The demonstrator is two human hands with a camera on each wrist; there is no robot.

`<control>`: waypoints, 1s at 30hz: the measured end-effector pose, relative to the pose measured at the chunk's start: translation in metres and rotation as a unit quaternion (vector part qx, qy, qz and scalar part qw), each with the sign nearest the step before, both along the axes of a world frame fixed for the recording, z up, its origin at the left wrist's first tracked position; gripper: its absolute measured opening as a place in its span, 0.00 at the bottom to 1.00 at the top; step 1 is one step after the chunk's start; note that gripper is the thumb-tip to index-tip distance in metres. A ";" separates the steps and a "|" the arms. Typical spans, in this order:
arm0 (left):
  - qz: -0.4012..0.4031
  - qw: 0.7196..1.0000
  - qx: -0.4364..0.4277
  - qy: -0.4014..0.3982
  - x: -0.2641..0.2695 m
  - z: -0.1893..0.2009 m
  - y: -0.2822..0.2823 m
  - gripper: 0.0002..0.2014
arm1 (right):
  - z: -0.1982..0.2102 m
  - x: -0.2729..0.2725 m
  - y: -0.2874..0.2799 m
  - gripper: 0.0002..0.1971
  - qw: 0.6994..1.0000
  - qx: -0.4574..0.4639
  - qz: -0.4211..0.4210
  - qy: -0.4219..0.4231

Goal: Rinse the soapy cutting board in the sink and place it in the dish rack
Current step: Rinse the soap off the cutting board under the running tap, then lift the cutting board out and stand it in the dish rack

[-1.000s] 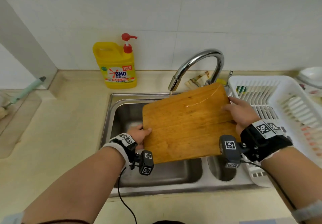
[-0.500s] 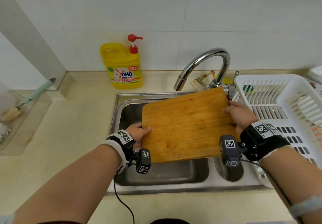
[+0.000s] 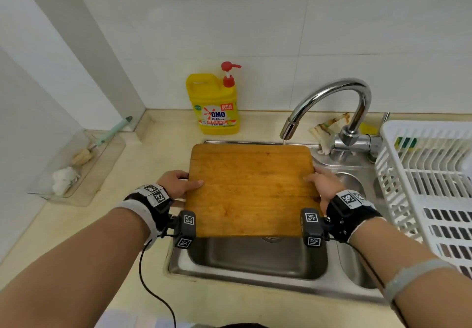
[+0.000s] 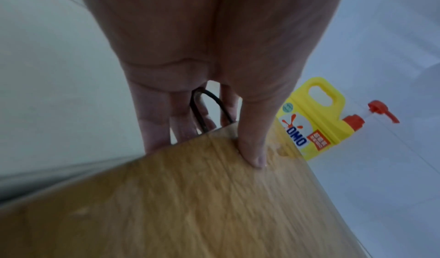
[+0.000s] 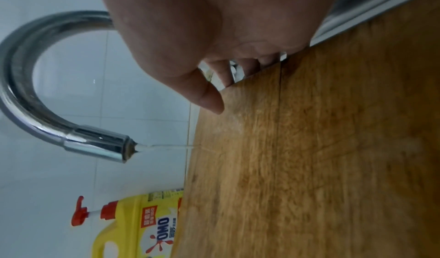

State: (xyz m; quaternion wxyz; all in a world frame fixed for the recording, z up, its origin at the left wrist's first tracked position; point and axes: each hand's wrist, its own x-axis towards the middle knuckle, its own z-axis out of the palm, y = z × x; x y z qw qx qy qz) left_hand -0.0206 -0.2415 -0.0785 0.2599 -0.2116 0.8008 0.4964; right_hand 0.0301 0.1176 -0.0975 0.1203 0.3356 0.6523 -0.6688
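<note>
A wet wooden cutting board point(image 3: 251, 189) hangs roughly level over the steel sink point(image 3: 255, 258). My left hand point(image 3: 178, 183) grips its left edge, thumb on top and fingers underneath point(image 4: 252, 149). On the right edge my right hand point(image 3: 320, 182) holds it the same way, thumb on the top face point(image 5: 209, 100). A thin stream of water from the chrome tap point(image 3: 329, 103) lands on the board's far edge point(image 5: 197, 146). The white dish rack point(image 3: 429, 182) stands to the right of the sink.
A yellow dish-soap bottle point(image 3: 215, 103) with a red pump stands on the counter behind the sink's left corner. A dirty rag point(image 3: 328, 127) lies by the tap base. A clear tray point(image 3: 76, 167) with a brush sits far left. A small second basin point(image 3: 357, 271) adjoins the rack.
The board has swung from a tilt, right side raised, to roughly level under the tap. My left hand rose to the left edge; the water now hits the far edge.
</note>
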 end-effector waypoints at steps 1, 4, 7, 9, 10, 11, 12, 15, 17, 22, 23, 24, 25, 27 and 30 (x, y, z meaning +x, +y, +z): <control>0.006 1.000 0.005 0.001 0.003 0.005 -0.002 0.20 | -0.009 -0.003 0.000 0.30 1.000 -0.004 0.001 -0.003; 0.016 1.000 0.008 0.002 0.007 0.014 -0.011 0.21 | -0.026 -0.011 -0.003 0.36 1.000 -0.005 0.012 -0.002; 0.004 1.000 0.004 0.003 0.011 0.022 -0.018 0.24 | -0.012 -0.007 -0.018 0.34 1.000 -0.005 0.020 -0.013; -0.002 1.000 0.008 0.011 0.015 0.028 -0.020 0.25 | -0.013 -0.005 -0.021 0.29 0.999 -0.011 0.036 -0.020; -0.003 1.000 0.010 0.017 0.016 0.030 -0.021 0.25 | -0.017 -0.006 -0.021 0.25 0.999 -0.012 0.046 -0.020; -0.001 1.000 0.010 0.024 0.017 0.034 -0.021 0.26 | -0.019 -0.005 -0.022 0.21 0.998 -0.015 0.050 -0.023; 0.005 0.999 0.008 0.033 0.020 0.037 -0.022 0.26 | -0.021 -0.004 -0.024 0.19 0.998 -0.021 0.053 -0.025; 0.019 0.998 -0.004 0.065 0.024 0.051 -0.019 0.27 | -0.040 -0.008 -0.025 0.30 0.996 -0.029 0.070 -0.047; 0.025 0.995 -0.016 0.092 0.027 0.059 -0.017 0.26 | -0.063 -0.016 -0.020 0.38 0.995 -0.036 0.082 -0.053; 0.006 0.981 -0.085 0.173 0.041 0.082 -0.006 0.21 | -0.057 -0.016 -0.031 0.32 0.987 -0.077 0.109 -0.086; -0.005 0.975 -0.106 0.196 0.045 0.087 -0.003 0.21 | -0.053 -0.015 -0.034 0.27 0.987 -0.075 0.120 -0.078; -0.015 0.967 -0.128 0.220 0.048 0.091 0.001 0.20 | -0.049 -0.013 -0.037 0.25 0.986 -0.063 0.138 -0.067; -0.027 0.958 -0.157 0.240 0.052 0.096 0.005 0.20 | -0.046 -0.012 -0.038 0.24 0.987 -0.055 0.146 -0.047; -0.065 0.931 -0.225 0.280 0.059 0.104 0.014 0.19 | -0.041 -0.013 -0.040 0.29 0.988 0.005 0.153 0.014; -0.124 0.896 -0.290 0.314 0.069 0.116 0.028 0.17 | -0.012 -0.012 -0.048 0.35 0.957 0.165 0.204 0.125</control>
